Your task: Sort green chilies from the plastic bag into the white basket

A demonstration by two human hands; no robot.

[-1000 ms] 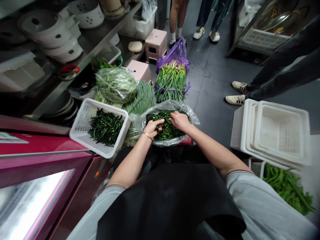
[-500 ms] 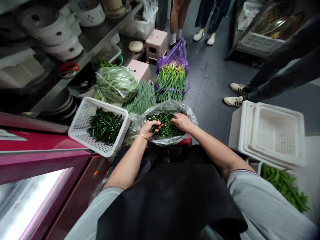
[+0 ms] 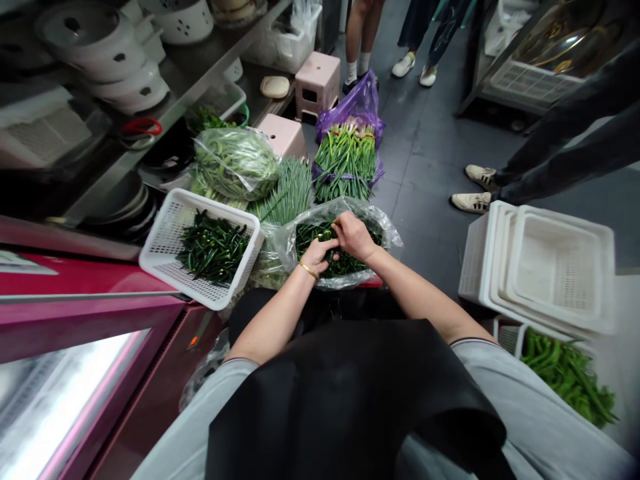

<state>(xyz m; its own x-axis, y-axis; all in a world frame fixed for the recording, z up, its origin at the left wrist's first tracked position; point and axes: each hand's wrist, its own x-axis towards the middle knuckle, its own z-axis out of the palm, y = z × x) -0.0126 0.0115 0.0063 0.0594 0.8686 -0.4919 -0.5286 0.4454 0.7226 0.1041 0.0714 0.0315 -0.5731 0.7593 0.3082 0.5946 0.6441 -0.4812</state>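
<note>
Dark green peppers [image 3: 353, 265] fill a clear plastic bag [image 3: 390, 231] that lies open in front of me. Over it, my left hand [image 3: 321, 257], with a gold bangle at the wrist, is closed around several green peppers [image 3: 325, 236]. My right hand [image 3: 354, 236] touches the left one, its fingers pinched at the ends of those peppers; what exactly they grip is too small to tell. To the left stands a white perforated basket [image 3: 153, 252] with loose dark green peppers [image 3: 214, 247] in it.
Bagged greens [image 3: 235, 163], garlic shoots in a purple bag [image 3: 347, 157] and pink stools [image 3: 318, 80] lie ahead. Stacked white baskets [image 3: 555, 263] and green peppers [image 3: 570, 377] are at right. Three people's legs show beyond. Shelves [image 3: 185, 93] line the left.
My right hand has moved left and up from the peppers in the bag to meet my left hand. My left hand has shifted right. The view has shifted slightly.
</note>
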